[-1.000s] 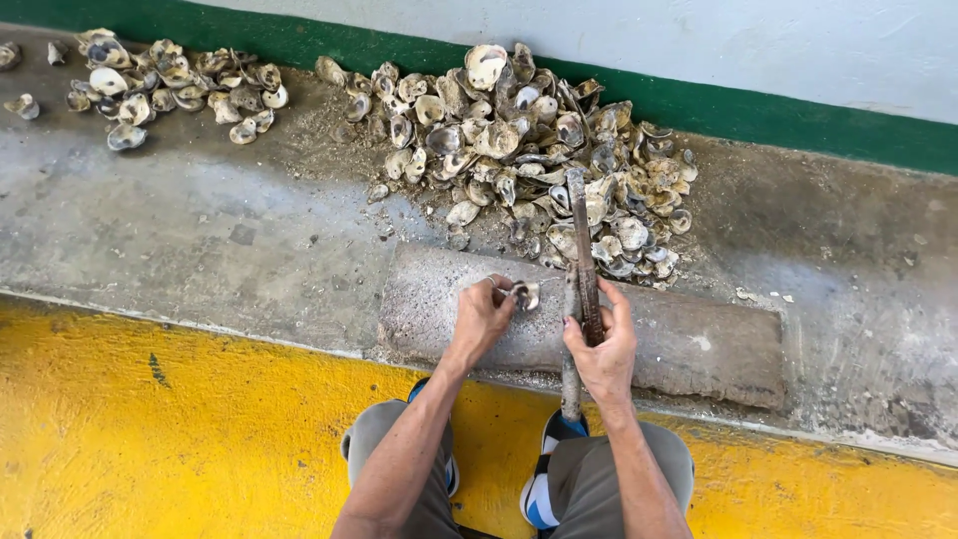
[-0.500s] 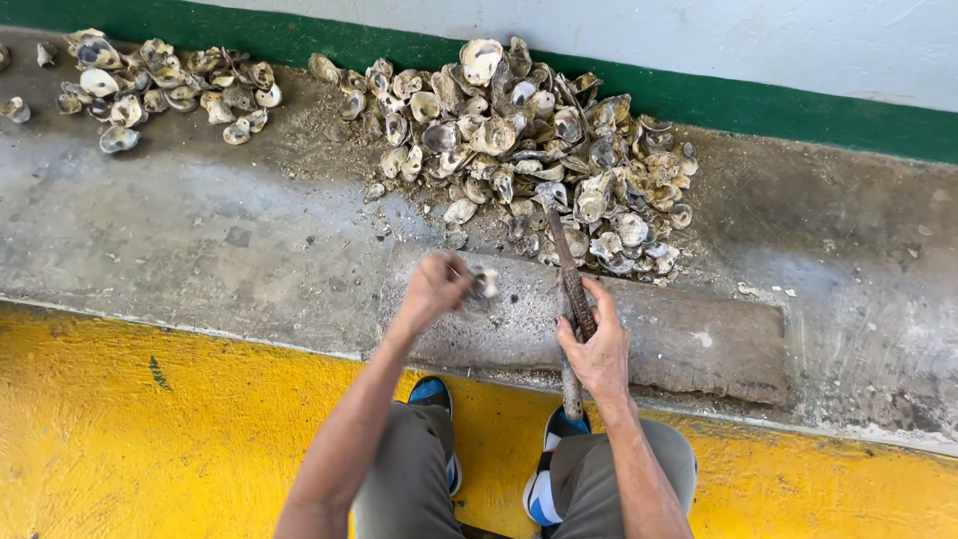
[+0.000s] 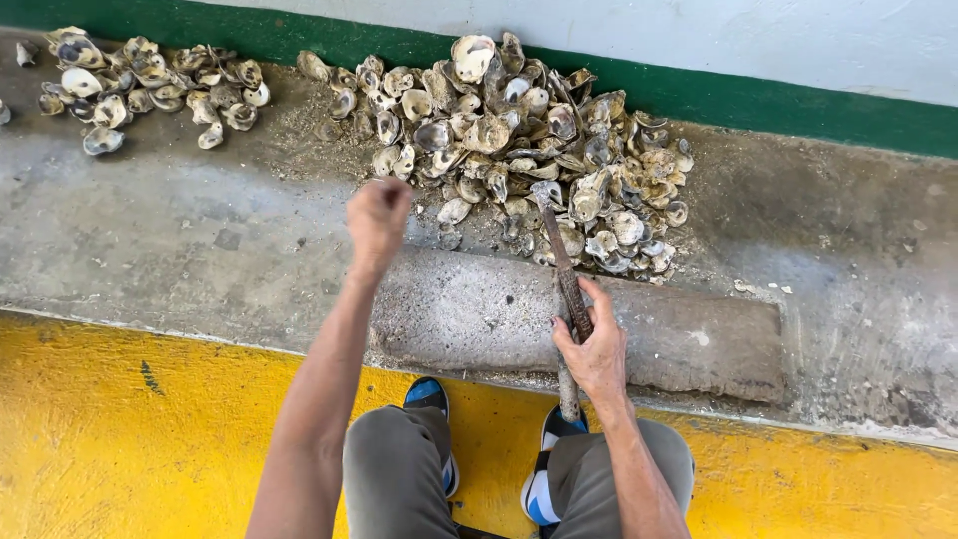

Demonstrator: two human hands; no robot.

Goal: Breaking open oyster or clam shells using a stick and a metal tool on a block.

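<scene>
My left hand [image 3: 377, 215] is lifted above the grey concrete, blurred, fingers curled into a fist around a small oyster shell that barely shows. It hangs just left of the big heap of oyster shells [image 3: 519, 130]. My right hand [image 3: 591, 349] grips a long rusty metal tool [image 3: 561, 265] near its lower end. The tool's tip points up into the near edge of the heap. The tool lies across a raised concrete block [image 3: 689, 339] in front of me.
A smaller pile of opened shells [image 3: 150, 85] lies at the far left along the green wall stripe [image 3: 798, 105]. A yellow painted floor [image 3: 130, 439] runs under my knees and blue shoes [image 3: 431, 399]. Grit and shell bits litter the concrete.
My left hand has lifted off the block with the shell and swung up and to the left. My right hand and the tool have stayed on the block.
</scene>
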